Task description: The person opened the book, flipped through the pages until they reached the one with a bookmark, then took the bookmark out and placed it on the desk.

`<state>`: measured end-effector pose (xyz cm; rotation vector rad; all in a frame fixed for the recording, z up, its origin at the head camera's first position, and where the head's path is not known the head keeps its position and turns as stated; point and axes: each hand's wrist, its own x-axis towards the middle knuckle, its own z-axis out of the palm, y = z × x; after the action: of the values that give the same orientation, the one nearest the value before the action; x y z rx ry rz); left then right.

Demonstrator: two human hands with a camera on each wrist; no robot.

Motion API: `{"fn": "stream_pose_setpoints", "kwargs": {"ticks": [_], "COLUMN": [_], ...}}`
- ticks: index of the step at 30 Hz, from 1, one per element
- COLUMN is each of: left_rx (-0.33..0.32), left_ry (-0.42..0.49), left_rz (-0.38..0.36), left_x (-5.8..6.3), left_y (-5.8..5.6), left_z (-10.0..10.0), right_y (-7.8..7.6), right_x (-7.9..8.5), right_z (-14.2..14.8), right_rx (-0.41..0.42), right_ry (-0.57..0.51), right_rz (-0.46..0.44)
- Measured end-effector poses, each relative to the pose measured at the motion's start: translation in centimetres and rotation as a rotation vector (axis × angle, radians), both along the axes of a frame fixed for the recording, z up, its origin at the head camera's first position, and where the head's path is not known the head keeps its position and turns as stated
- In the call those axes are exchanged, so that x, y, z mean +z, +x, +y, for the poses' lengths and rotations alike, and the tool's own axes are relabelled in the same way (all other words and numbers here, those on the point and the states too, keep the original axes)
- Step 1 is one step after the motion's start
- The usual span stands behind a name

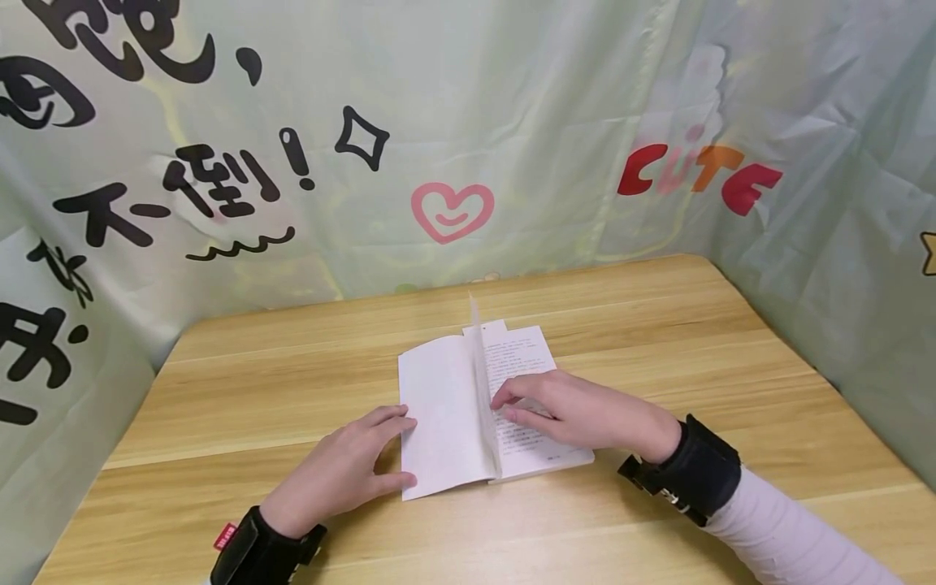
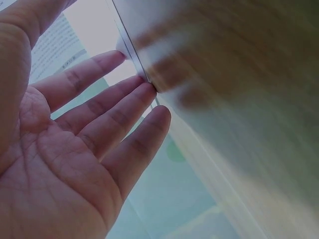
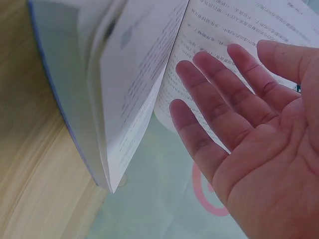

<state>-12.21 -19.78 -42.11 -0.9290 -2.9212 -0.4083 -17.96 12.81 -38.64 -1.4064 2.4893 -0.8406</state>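
Note:
An open book [image 1: 437, 406] lies on the table, its left page pale and its right page [image 1: 522, 351] covered in printed lines. One leaf [image 1: 479, 382] stands nearly upright at the middle. At the left edge, my left hand [image 1: 344, 461] touches the book with fingers and thumb spread. In the left wrist view, its fingers [image 2: 117, 117] stretch out along the book's edge. My right hand [image 1: 566, 406] lies over the printed page, fingertips close to the raised leaf; whether they touch it I cannot tell. Its fingers [image 3: 214, 102] look loosely extended in the right wrist view, pinching nothing.
The wooden table [image 1: 292, 382] extends around the book on all sides. A white piece of paper [image 1: 488, 327] juts out past the book's top edge. Pale green cloth [image 1: 556, 162] with printed lettering and a pink heart [image 1: 452, 213] hangs behind the table and along both sides.

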Motion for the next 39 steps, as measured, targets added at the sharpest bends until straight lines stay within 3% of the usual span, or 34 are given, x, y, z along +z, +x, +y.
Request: {"fn": "stream_pose_setpoints", "kwargs": {"ticks": [22,28,39], "left_rx": [-0.050,-0.020,0.012], "left_ry": [0.062,0.041,0.052], "left_rz": [0.016,-0.015,-0.005], "left_x": [0.2,0.3,0.3], "left_y": [-0.3,-0.3,-0.5], "left_z": [-0.7,-0.8,-1.1], "right_y": [1.1,1.5,2.0], "right_x": [-0.3,-0.6,-1.0], "right_z": [-0.9,-1.1,-1.3], "right_rx": [0.058,0.075,0.089], "right_ry": [0.013,0.017,0.042], "right_rz": [0.016,0.028,0.094]}}
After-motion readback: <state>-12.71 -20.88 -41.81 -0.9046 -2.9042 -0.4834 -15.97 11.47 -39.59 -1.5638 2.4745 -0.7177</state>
